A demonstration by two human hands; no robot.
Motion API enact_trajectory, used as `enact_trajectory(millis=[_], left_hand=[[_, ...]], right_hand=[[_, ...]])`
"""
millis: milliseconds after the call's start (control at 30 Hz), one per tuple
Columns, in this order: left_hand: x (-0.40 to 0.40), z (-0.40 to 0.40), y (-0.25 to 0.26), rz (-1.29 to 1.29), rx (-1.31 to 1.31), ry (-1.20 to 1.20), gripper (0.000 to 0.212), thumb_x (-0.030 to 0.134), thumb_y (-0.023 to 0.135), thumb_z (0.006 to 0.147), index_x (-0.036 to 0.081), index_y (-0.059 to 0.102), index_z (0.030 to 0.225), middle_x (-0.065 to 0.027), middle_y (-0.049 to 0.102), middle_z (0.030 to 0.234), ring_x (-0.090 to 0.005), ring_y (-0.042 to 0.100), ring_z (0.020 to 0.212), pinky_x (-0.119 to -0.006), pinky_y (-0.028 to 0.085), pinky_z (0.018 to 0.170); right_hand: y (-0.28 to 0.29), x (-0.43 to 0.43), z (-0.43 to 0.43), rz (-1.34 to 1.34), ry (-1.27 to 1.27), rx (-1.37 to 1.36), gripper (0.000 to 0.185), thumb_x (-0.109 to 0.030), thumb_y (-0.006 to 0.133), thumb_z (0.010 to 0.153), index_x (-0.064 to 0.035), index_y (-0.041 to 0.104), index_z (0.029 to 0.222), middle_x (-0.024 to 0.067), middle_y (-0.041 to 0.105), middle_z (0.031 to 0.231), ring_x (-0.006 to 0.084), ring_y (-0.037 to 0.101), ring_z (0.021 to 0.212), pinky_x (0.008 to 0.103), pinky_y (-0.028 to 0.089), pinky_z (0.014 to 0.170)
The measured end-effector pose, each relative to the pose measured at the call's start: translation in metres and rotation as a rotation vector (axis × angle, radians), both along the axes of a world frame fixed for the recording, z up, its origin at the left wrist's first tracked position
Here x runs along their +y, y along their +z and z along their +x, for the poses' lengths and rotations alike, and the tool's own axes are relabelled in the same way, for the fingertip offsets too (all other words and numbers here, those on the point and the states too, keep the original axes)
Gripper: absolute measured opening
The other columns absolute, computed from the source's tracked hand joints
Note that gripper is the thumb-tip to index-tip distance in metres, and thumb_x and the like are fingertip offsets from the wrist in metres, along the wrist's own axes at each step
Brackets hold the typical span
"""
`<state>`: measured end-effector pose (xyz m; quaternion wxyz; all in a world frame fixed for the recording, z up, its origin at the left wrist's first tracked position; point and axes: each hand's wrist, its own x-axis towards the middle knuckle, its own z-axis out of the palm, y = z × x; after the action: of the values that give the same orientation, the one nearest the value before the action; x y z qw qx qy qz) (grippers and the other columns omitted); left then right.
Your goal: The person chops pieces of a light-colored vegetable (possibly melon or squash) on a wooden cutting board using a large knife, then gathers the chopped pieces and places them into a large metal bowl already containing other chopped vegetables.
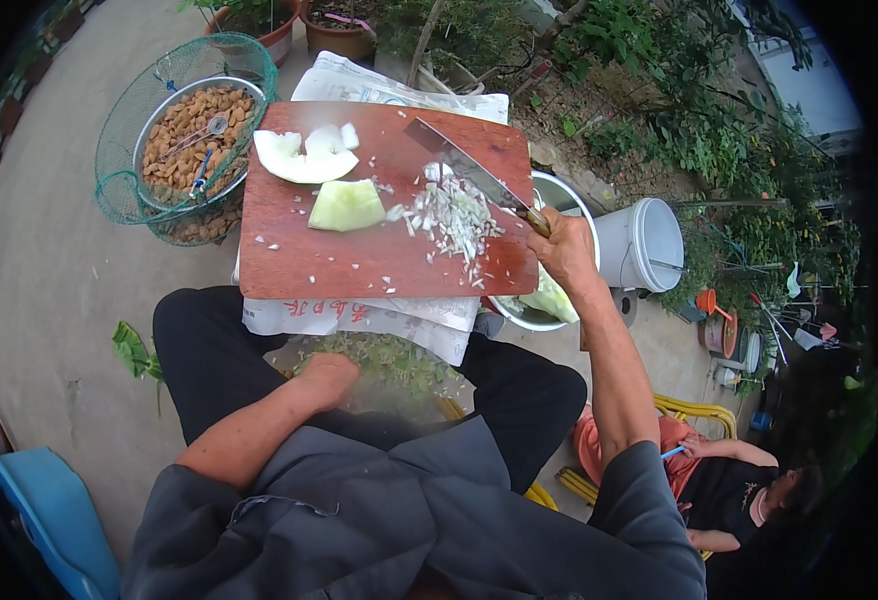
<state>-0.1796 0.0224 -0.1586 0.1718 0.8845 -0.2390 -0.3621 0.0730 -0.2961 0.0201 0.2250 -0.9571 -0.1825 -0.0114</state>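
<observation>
A reddish wooden cutting board [296, 259] lies in front of me on sheets of newspaper. My right hand [565, 244] grips the handle of a cleaver [476, 166], whose blade slants over the board's right half. Beside the blade spreads a heap of finely chopped white vegetable [454, 217]. A pale green chunk of gourd or melon [346, 206] sits left of the heap, with a notched white slice [304, 161] behind it. My left hand [330, 379] is low between my knees, apart from the board. Its fingers are curled and mostly hidden, so I cannot see whether it holds anything.
A metal bowl [592, 232] with peeled gourd stands right of the board, near a white bucket [652, 244]. On the left, green netting [116, 172] surrounds a pan of brown pits or nuts [195, 135]. Green scraps [401, 367] lie below. A person [724, 487] sits at right.
</observation>
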Motion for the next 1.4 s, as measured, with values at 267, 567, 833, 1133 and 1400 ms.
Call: enact_trajectory(millis=[267,567,833,1133,1400], left_hand=[[-0.001,-0.004,0.006,-0.053,-0.105,0.045,0.019,0.011,0.064,0.080,0.002,0.078,0.089,-0.0223,0.075,0.093,-0.0380,0.074,0.092,-0.048,0.059,0.081],[-0.002,-0.003,0.003,-0.020,-0.068,0.001,0.031,0.030,0.075,0.086,0.002,0.072,0.101,-0.0207,0.073,0.097,-0.0389,0.070,0.101,-0.048,0.055,0.086],[-0.004,-0.001,0.006,-0.075,-0.123,0.026,0.022,0.011,0.063,0.081,0.000,0.078,0.092,-0.0242,0.074,0.096,-0.0411,0.073,0.097,-0.049,0.058,0.082],[-0.007,0.003,0.010,0.000,-0.065,-0.023,0.031,0.029,0.077,0.086,0.002,0.073,0.101,-0.0211,0.074,0.099,-0.0400,0.070,0.102,-0.049,0.055,0.085],[-0.009,0.005,0.013,-0.024,-0.086,-0.014,0.026,0.021,0.069,0.086,0.001,0.075,0.100,-0.0228,0.074,0.102,-0.0397,0.071,0.102,-0.049,0.057,0.087]], right_hand=[[0.010,0.011,-0.013,0.063,-0.006,0.036,0.016,-0.011,0.071,0.080,0.0017,0.070,0.089,0.0222,0.056,0.063,0.0339,0.057,0.055,0.0422,0.048,0.058],[0.012,0.004,-0.023,-0.144,-0.076,0.066,0.023,-0.021,0.075,0.083,0.0014,0.069,0.088,0.0263,0.062,0.073,0.0432,0.062,0.067,0.0483,0.050,0.066],[0.021,0.041,-0.079,0.262,-0.173,0.364,0.024,-0.019,0.069,0.085,0.0044,0.067,0.092,0.0302,0.067,0.080,0.0472,0.068,0.079,0.0515,0.052,0.074],[-0.020,0.058,-0.117,0.114,-0.246,0.167,0.028,-0.020,0.068,0.083,0.0077,0.066,0.087,0.0295,0.064,0.072,0.0468,0.066,0.072,0.0504,0.051,0.070],[0.002,0.070,-0.132,0.161,-0.276,0.131,0.024,-0.016,0.066,0.085,0.0079,0.065,0.085,0.0318,0.063,0.071,0.0499,0.066,0.074,0.0559,0.051,0.073]])
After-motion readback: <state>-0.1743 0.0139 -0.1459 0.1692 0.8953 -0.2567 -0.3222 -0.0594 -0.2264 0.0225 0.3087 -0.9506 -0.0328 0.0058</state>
